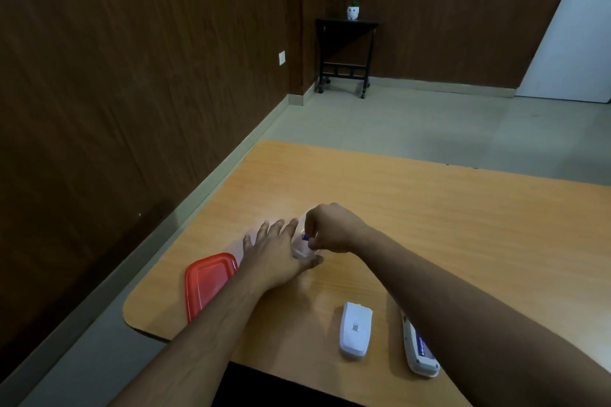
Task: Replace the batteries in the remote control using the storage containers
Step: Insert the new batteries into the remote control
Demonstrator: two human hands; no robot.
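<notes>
Because the red lid [209,281] is off and lies on the desk [413,208] just left of my left hand [276,254], the clear container [302,249] stands open between my hands. My left fingers [269,231] are spread, the hand braced against its side, I judge to steady it. My right hand [330,228] pinches a small battery [305,237] over the opening; what else lies inside I cannot tell. Nearer me, right of my fingers, rest the battery cover [355,329] and the remote control [418,350], compartment up, one battery seemingly seated.
</notes>
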